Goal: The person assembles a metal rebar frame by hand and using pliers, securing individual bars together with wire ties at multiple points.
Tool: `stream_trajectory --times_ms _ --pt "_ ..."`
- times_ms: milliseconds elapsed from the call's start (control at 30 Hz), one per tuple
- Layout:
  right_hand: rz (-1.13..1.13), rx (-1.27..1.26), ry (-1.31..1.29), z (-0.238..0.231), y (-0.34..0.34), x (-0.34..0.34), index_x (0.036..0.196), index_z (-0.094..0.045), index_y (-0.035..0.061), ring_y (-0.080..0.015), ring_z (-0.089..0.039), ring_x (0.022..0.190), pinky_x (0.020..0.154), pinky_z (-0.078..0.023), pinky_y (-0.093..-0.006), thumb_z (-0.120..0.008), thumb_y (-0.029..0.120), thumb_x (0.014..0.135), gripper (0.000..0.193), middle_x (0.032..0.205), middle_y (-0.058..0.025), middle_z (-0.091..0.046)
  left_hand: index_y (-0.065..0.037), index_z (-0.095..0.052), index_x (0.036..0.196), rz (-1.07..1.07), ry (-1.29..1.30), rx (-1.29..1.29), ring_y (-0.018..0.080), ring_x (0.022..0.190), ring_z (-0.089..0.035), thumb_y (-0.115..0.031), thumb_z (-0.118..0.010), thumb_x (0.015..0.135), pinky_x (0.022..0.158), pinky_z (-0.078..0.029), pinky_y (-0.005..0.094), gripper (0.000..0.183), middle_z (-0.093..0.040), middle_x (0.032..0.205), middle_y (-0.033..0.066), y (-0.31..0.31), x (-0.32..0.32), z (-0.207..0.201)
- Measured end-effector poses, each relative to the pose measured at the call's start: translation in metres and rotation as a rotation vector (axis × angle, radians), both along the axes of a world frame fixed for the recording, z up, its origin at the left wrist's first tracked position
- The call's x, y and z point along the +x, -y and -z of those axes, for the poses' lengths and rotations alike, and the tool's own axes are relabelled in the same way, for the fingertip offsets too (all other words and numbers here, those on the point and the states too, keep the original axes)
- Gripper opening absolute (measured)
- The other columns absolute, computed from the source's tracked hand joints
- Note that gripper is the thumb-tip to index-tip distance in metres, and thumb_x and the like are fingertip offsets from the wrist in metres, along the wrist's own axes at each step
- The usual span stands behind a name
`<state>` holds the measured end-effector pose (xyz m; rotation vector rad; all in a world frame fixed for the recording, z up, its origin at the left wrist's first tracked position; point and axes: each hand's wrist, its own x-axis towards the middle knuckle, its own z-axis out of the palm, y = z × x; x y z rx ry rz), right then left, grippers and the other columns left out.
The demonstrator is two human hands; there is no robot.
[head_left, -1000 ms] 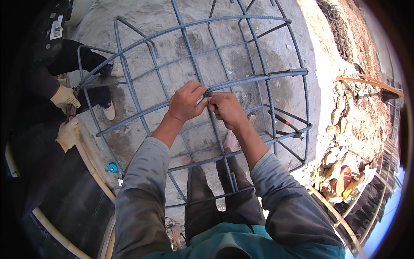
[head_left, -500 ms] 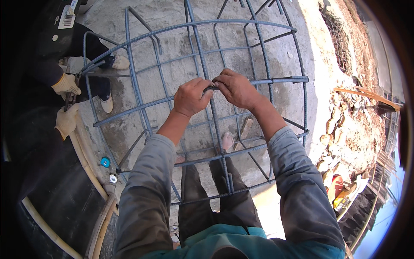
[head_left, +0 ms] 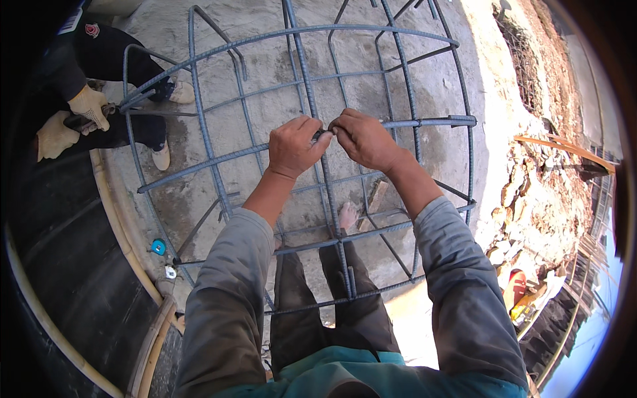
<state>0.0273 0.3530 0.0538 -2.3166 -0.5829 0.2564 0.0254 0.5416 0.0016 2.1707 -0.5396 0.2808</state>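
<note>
A cage of ribbed steel rebar (head_left: 306,66) spreads before me at about waist height. Where a lengthwise bar meets a cross bar near its middle, both my hands come together. My left hand (head_left: 293,147) is closed, thumb and forefinger pinching a short dark wire (head_left: 318,134) by the crossing. Just to its right, my right hand (head_left: 366,140) is closed too, fingertips pressed together at the wire's end, close to my left thumb. Fingers hide most of the wire and the joint itself.
At left a co-worker's gloved hands (head_left: 89,106) hold a dark tool at the cage's corner. Below them lie a blue tape measure (head_left: 158,247) and bamboo poles (head_left: 116,205) beside dark sheeting. A wood scrap (head_left: 373,204) lies under the cage; rubble (head_left: 524,192) borders the right side.
My hands stay at the same crossing; the fingertips have shifted slightly against each other around the wire. The co-worker's gloved hands have drawn closer together and moved up and left.
</note>
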Motion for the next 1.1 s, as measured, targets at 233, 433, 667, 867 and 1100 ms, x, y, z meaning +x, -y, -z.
stream_trajectory --times_ms 233,433,667,867,1100 --pt "0.006 -0.297 0.099 -0.008 -0.015 -0.028 0.092 -0.062 0.0003 -0.0331 -0.064 0.079 0.067 -0.053 -0.0416 -0.063 0.018 0.085 0.019 0.088 -0.0153 -0.059 0.000 -0.066 0.083 0.144 -0.446 -0.095 0.0201 0.067 -0.062 -0.013 -0.071 0.077 0.058 -0.049 0.0306 0.015 -0.065 0.078 0.0106 -0.008 0.018 -0.013" --pt "0.194 -0.460 0.093 -0.005 -0.040 -0.021 0.075 -0.062 0.0037 -0.0343 -0.064 0.069 0.063 -0.054 -0.0419 -0.062 0.031 0.088 0.030 0.077 -0.0126 -0.063 -0.003 -0.067 0.101 0.135 -0.559 -0.188 0.0284 0.068 -0.062 -0.023 -0.065 0.082 0.066 -0.049 0.0373 0.028 -0.064 0.075 0.0140 -0.008 0.019 -0.014" --pt "0.598 -0.230 -0.296 0.020 -0.053 -0.019 0.073 -0.064 0.0006 -0.0320 -0.064 0.058 0.061 -0.053 -0.0400 -0.053 0.036 0.093 0.042 0.060 -0.0128 -0.062 -0.004 -0.042 0.143 0.108 -0.601 -0.344 0.0344 0.072 -0.065 -0.032 -0.048 0.094 0.072 -0.050 0.0413 0.057 -0.066 0.076 0.0185 -0.012 0.018 -0.004" --pt "0.479 -0.218 -0.154 -0.020 -0.029 -0.012 0.088 -0.069 0.0076 -0.0333 -0.065 0.082 0.075 -0.051 -0.0435 -0.058 0.025 0.087 0.020 0.086 -0.0136 -0.066 -0.005 -0.033 0.149 0.130 -0.667 -0.237 0.0316 0.079 -0.068 -0.028 -0.039 0.095 0.078 -0.051 0.0396 0.059 -0.069 0.083 0.0199 -0.013 0.020 -0.011" --pt "-0.680 -0.819 0.282 -0.045 -0.026 0.039 0.102 -0.066 0.0127 -0.0205 -0.053 0.106 0.086 -0.041 -0.0347 -0.066 0.027 0.081 0.025 0.098 -0.0022 -0.062 -0.004 -0.032 0.149 0.098 -0.701 -0.264 0.0322 0.077 -0.068 -0.025 -0.037 0.093 0.078 -0.052 0.0408 0.060 -0.069 0.081 0.0198 -0.016 0.019 -0.015"
